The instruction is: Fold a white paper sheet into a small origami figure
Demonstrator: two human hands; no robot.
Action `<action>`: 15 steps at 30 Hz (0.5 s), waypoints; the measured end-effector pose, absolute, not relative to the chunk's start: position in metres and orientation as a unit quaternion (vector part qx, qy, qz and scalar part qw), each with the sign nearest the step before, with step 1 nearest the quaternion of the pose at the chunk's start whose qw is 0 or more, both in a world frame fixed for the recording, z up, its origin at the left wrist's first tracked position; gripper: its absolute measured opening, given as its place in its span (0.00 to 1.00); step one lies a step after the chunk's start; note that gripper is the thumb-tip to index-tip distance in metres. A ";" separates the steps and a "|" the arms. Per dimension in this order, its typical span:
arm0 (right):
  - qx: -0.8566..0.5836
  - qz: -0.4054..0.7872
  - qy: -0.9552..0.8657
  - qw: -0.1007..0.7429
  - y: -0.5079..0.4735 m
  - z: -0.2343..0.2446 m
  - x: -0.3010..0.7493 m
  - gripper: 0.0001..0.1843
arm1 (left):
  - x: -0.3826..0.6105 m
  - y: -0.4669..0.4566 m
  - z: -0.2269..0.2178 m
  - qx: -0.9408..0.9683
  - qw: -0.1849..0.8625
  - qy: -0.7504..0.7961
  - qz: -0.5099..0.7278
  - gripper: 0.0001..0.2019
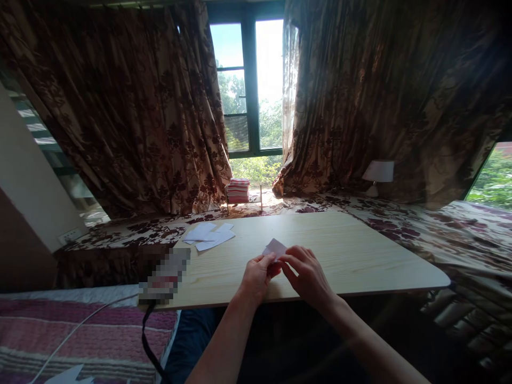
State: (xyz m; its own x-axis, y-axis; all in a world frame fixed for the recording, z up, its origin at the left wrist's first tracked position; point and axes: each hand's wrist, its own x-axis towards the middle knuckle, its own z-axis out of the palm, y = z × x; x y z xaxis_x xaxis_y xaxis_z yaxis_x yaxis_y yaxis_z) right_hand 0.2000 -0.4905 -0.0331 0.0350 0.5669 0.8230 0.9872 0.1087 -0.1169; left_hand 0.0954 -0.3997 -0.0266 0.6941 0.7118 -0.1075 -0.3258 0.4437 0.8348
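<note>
A small piece of white paper [275,247] is held up over the front part of the light wooden table [340,245]. My left hand [256,271] is closed on its lower left, thumb on top. From the other side, my right hand [306,268] pinches the paper's right edge between thumb and fingers. The fingertips of both hands nearly meet and hide the paper's lower part. Several loose white paper pieces [210,234] lie overlapping at the table's back left corner.
A pixelated object [164,277] with a black strap sits at the table's left edge. Behind the table, a stack of striped cloth [238,190] and a white lamp [378,172] stand on a ledge below curtains. On the left, a striped bed [80,330] carries a white cable and paper scraps.
</note>
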 end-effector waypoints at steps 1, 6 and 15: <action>-0.613 -0.270 -0.635 0.385 -0.490 -0.033 0.200 0.08 | 0.095 -0.400 -0.027 0.420 0.817 0.230 0.321 0.05; -0.634 -0.254 -0.616 0.394 -0.489 -0.033 0.201 0.06 | 0.095 -0.400 -0.028 0.419 0.815 0.235 0.323 0.04; -0.651 -0.221 -0.598 0.412 -0.487 -0.034 0.202 0.06 | 0.095 -0.401 -0.029 0.432 0.810 0.236 0.317 0.05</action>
